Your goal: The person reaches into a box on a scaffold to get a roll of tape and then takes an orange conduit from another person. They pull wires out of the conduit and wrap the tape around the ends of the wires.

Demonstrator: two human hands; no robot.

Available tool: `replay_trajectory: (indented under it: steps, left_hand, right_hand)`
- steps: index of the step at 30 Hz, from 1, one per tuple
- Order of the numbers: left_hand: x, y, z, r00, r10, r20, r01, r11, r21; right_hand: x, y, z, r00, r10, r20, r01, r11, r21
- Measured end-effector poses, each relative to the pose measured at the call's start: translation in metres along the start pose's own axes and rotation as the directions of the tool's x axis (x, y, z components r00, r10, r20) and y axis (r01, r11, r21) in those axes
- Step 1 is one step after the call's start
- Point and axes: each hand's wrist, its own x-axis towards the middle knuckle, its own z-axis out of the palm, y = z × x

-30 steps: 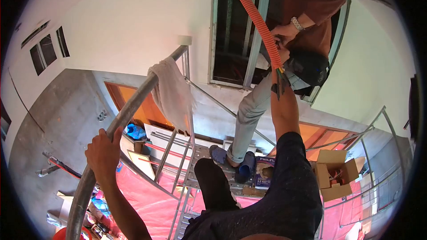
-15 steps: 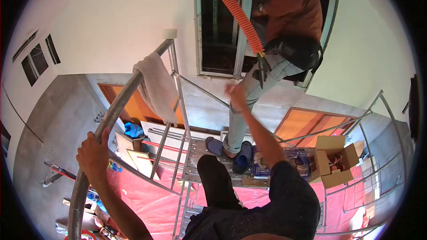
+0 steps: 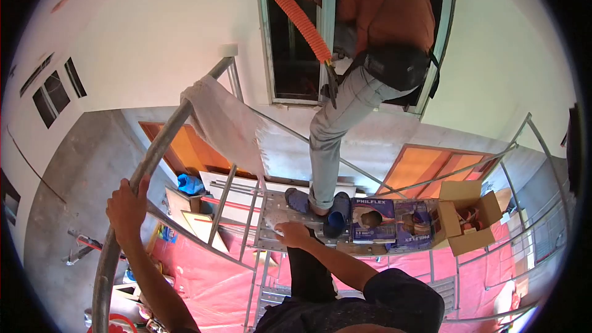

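My left hand is wrapped round a thick metal scaffold rail on the left side. My right hand is low, over my bent dark-trousered knee and beside the perforated scaffold platform. Its fingers stretch to the left and partly downward, with no held thing visible. Above it hangs an orange corrugated conduit with dark cables coming out of its lower end. A pale towel drapes over the rail.
A co-worker leans through the window, one leg down on the platform in blue footwear. Right of the foot lie two PHILFLEX boxes and an open cardboard box. Scaffold braces cross behind; pink sheeting lies below.
My right hand has come down from near the cable ends to my knee by the platform. The left hand keeps its grip. My view has shifted slightly, and the co-worker's arm shows at the window.
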Motion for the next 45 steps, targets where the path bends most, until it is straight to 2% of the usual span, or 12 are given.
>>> replay_trajectory:
  steps: [2,3,6,9,12,18,23,29,36,45]
  left_hand:
    - [0.004,-0.011,-0.002,0.998,0.044,0.041,-0.042,0.998,-0.052]
    - [0.011,-0.023,-0.003,0.992,0.050,0.115,-0.025,0.977,-0.210]
    - [0.006,-0.052,-0.017,0.986,0.130,0.100,-0.104,0.968,-0.230]
    - [0.020,-0.081,-0.006,0.942,0.027,0.335,0.036,0.983,-0.181]
    - [-0.013,-0.060,-0.022,0.941,-0.060,0.333,0.217,0.863,-0.457]
    - [-0.015,-0.061,-0.015,0.962,-0.109,0.250,0.218,0.857,-0.467]
    - [-0.015,-0.057,-0.019,0.954,-0.127,0.273,0.239,0.871,-0.428]
    - [-0.015,-0.058,-0.017,0.952,-0.114,0.283,0.231,0.875,-0.425]
    - [-0.015,-0.059,-0.019,0.947,-0.118,0.297,0.243,0.870,-0.429]
    - [-0.016,-0.057,-0.013,0.959,-0.167,0.228,0.248,0.885,-0.395]
  right_hand:
    - [-0.008,0.005,0.007,0.997,-0.015,-0.076,0.017,0.999,0.036]
    - [-0.013,0.006,0.008,0.997,0.006,-0.071,-0.002,0.999,0.051]
    - [-0.025,0.011,0.001,0.995,0.053,-0.090,-0.046,0.996,0.080]
    - [-0.032,0.014,-0.003,0.992,0.068,-0.110,-0.055,0.992,0.116]
    - [-0.031,0.011,-0.007,0.992,0.071,-0.104,-0.056,0.989,0.138]
    - [-0.036,0.010,-0.012,0.990,0.034,-0.137,-0.016,0.992,0.124]
    - [-0.036,0.010,-0.015,0.991,0.086,-0.103,-0.070,0.987,0.146]
    - [-0.025,0.015,-0.011,0.973,0.101,-0.207,-0.051,0.971,0.233]
    - [-0.013,0.010,-0.018,0.973,0.143,-0.182,-0.103,0.972,0.212]
    - [-0.008,0.012,-0.018,0.975,0.142,-0.169,-0.102,0.969,0.227]
